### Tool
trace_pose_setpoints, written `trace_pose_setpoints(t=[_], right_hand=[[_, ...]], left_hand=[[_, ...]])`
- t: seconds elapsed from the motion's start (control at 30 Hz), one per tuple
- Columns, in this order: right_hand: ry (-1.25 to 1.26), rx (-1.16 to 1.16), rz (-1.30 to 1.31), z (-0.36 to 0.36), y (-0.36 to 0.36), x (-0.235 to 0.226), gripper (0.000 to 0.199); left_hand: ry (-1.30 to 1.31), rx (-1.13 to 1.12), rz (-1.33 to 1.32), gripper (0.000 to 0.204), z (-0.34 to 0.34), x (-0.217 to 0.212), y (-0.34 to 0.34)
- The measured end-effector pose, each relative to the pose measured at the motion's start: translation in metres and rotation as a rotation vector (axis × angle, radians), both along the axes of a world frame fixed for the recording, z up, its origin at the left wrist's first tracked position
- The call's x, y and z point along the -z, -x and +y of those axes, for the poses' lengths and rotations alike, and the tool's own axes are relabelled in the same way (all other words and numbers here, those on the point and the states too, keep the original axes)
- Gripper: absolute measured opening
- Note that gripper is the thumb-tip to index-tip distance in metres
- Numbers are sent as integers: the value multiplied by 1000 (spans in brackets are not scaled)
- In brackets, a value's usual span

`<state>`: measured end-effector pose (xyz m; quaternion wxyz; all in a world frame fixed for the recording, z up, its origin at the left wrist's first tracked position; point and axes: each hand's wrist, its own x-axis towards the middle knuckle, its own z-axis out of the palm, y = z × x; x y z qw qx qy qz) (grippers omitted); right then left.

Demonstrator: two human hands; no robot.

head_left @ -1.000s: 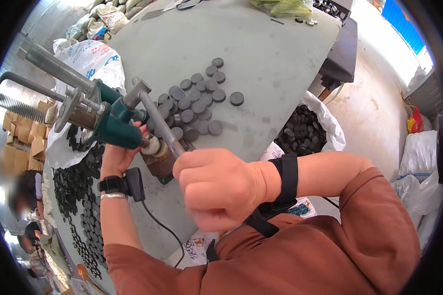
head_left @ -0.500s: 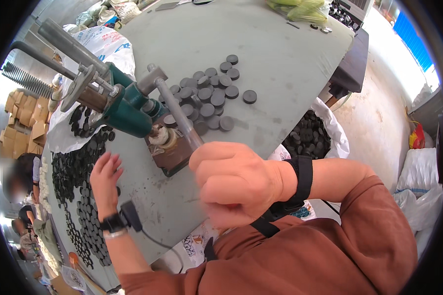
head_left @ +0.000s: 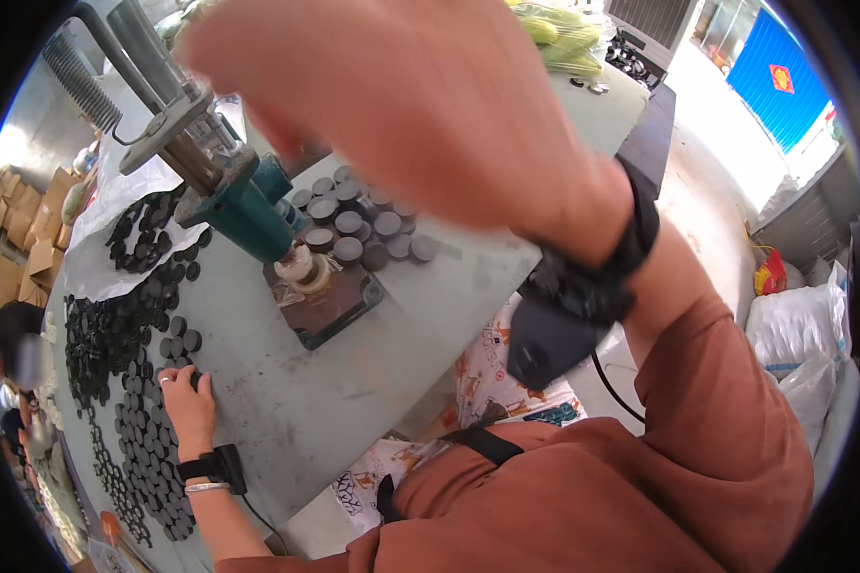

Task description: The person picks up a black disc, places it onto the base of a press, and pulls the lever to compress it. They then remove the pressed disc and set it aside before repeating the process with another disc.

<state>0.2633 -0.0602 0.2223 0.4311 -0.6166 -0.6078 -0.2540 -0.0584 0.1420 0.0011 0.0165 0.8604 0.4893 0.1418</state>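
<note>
The left hand (head_left: 186,401) lies low on the grey worktop (head_left: 354,401), fingers curled down onto a small black disc (head_left: 194,379) at the edge of a wide spread of black discs (head_left: 124,334) — its grip is nearly closed on that one piece, though the fingertips hide just how it is pinched. A dark band with a small box sits on that wrist. The right hand (head_left: 401,105) is raised close to the camera, blurred and filling the upper middle of the view; whether its grip is open or closed on anything cannot be told. Its wrist carries a black strap and pouch (head_left: 564,325). Between the hands stands a green hand press (head_left: 244,205) on a dark base plate (head_left: 330,301), and just beyond it lies a cluster of grey-topped caps (head_left: 363,224) — apart from the black discs on the left.
</note>
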Motion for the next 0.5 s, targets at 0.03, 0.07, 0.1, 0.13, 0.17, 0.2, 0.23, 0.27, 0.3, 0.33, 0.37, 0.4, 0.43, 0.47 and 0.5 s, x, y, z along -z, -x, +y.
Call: trace_pose_setpoints(t=[0.03, 0.07, 0.1, 0.13, 0.17, 0.2, 0.23, 0.27, 0.3, 0.33, 0.37, 0.4, 0.43, 0.47, 0.5], right_hand=[[248, 271, 62, 11, 35, -38, 13], [262, 285, 12, 21, 32, -44, 12], [274, 298, -38, 30, 29, -51, 11], [56, 49, -197, 50, -13, -44, 9], [-161, -205, -350, 62, -37, -38, 8], [-212, -173, -381, 64, -39, -36, 7], [-264, -145, -410, 68, -39, -33, 7], [-318, -122, -435, 70, -37, -32, 6], [-310, -128, -447, 72, -42, -29, 6], [-294, -117, -452, 72, -45, -28, 6], [-278, -102, -457, 72, -49, -28, 7], [-261, -83, -459, 73, -51, -27, 7], [-337, -189, -401, 76, -49, -27, 7], [-335, -175, -411, 78, -50, -26, 7], [-332, -160, -423, 79, -50, -27, 8]], left_hand=[[-7, 24, -7, 35, -2, 1, 0], [-16, 57, -4, 35, -6, 4, 1], [-49, 115, -17, 36, -12, 7, 2], [-51, 143, -24, 36, -16, 8, 3], [-15, 141, -51, 38, -24, 10, 4], [-35, 144, -34, 38, -29, 10, 4], [-26, 114, -13, 38, -34, 8, 5], [-16, 79, 11, 38, -37, 5, 4], [-2, 28, 5, 40, -38, 1, -1], [77, 66, -138, 41, -40, -5, -6], [173, 80, -268, 41, -43, -10, -16], [294, 91, -419, 42, -47, -15, -28], [353, 102, -490, 46, -52, -20, -42], [434, 107, -588, 50, -59, -24, -60], [538, 118, -714, 54, -67, -27, -79]])
